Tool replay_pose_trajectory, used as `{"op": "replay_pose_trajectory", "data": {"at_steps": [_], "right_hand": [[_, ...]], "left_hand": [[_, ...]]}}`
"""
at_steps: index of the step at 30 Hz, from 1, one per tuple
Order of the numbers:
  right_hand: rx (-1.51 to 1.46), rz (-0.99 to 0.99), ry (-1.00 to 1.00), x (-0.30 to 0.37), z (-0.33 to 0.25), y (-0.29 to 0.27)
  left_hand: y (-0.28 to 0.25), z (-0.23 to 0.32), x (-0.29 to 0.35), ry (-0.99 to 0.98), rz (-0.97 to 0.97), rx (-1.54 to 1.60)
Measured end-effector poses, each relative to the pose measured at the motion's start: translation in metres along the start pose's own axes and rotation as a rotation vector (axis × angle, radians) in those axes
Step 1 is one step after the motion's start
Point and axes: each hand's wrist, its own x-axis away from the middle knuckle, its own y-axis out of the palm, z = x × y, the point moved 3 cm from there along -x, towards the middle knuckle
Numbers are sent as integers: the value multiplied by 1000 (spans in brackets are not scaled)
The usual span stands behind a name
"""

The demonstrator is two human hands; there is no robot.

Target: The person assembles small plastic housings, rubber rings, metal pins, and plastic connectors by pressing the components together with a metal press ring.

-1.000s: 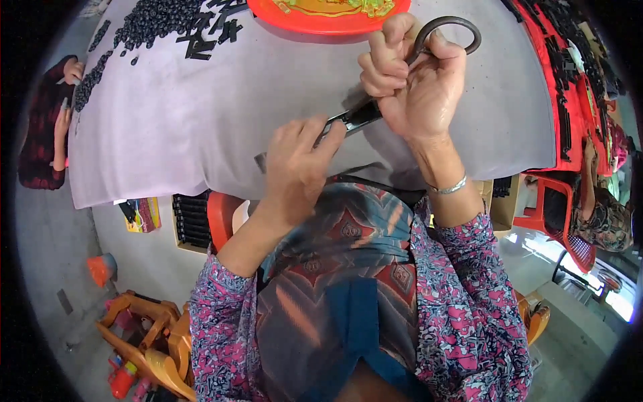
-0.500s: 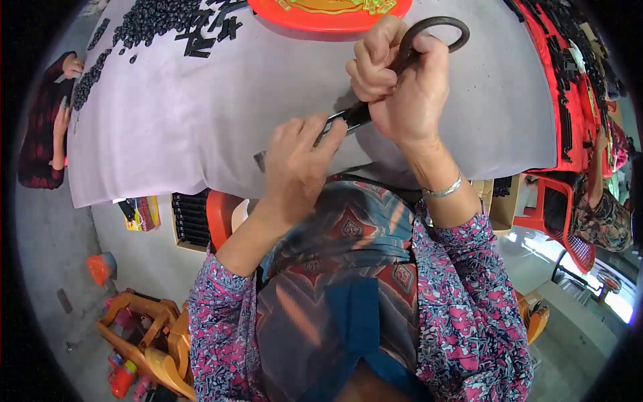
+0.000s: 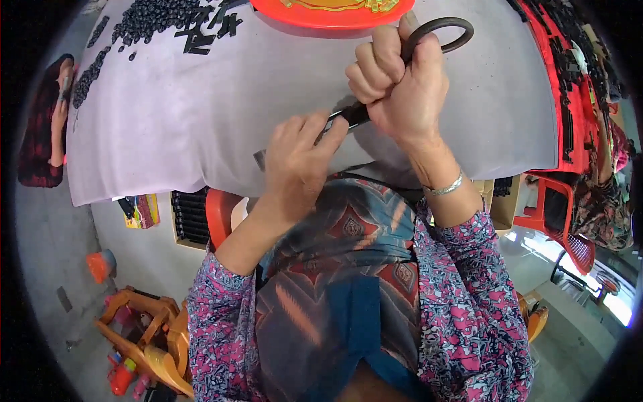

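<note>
My right hand is a closed fist around what look like dark metal scissors, with one large loop handle standing out past the thumb. The second handle is hidden in the fist. Below the fist, the dark tool end meets a narrow black strip-like piece. Closed on that piece is my left hand, thumb and fingers pinching it. A flat greyish end sticks out on the left of this hand. The fingers cover most of the piece, so its exact kind cannot be made out.
A pale cloth-covered table lies under my hands. On it are a pile of small black parts, black strips and a red basin with yellow-green pieces. Red cloth with black parts lies right. Other people sit at both sides.
My right fist has closed tighter round the handles, and the loop has shifted slightly. My left hand stays almost still. At the far left, another person's hands have moved.
</note>
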Motion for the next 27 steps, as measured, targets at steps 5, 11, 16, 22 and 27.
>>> {"op": "replay_pose_trajectory", "data": {"at_steps": [5, 11, 16, 22, 27], "right_hand": [[112, -174, -70, 4, 2, 2], [241, -255, -85, 6, 7, 8], [500, -331, -244, 11, 14, 10], [600, -375, -396, 15, 21, 7], [380, -330, -113, 13, 10, 12]], "left_hand": [[-2, 2, -1, -13, -31, -31], [2, 1, 1, 14, -54, -18], [2, 0, 2, -2, -64, -15], [3, -2, 4, 25, -15, -50], [1, 0, 3, 20, -4, -25]]}}
